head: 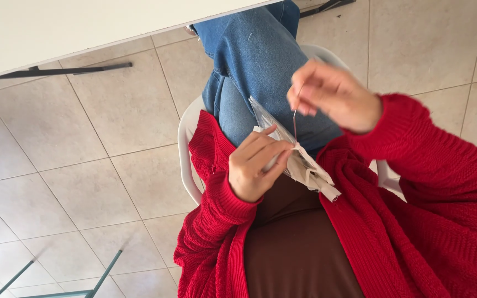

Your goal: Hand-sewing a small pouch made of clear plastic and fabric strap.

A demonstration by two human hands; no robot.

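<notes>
I sit on a white plastic chair (186, 138) in blue jeans and a red knitted cardigan. My left hand (255, 163) pinches a small folded piece of beige cloth (310, 174) over my lap, together with a clear plastic bag (266, 116) that sticks out behind it. My right hand (329, 94) is raised just above the cloth, fingers pinched on a thin needle (295, 121) whose tip points down toward the cloth. Any thread is too fine to see.
A white tabletop (84, 27) fills the upper left, with dark metal legs (62, 70) under it. Beige floor tiles (84, 182) spread on the left. A green metal frame (56, 281) shows at the bottom left.
</notes>
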